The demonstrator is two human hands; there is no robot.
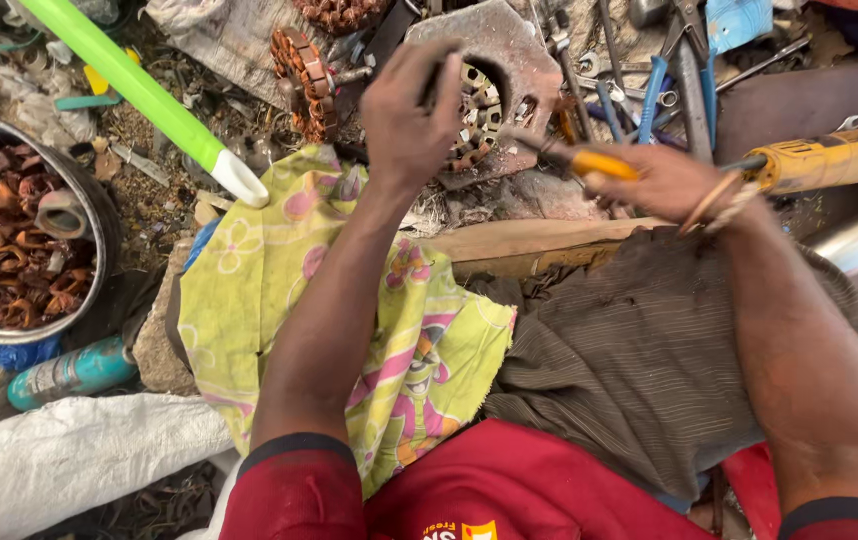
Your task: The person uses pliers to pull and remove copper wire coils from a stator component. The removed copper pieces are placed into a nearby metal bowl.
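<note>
The left hand [409,115] is curled over the rim of a grey metal motor housing [504,60], a flat, worn casting with a round opening showing slotted, coppery windings inside. It lies among scattered tools on the ground, just past the person's knees. The right hand [664,180] is closed around a screwdriver [589,160] with an orange handle, its tip pointing at the housing's edge. A yellow-green patterned cloth [279,260] covers the left knee. To the left stands 1 metal basin [99,215] full of copper scraps.
</note>
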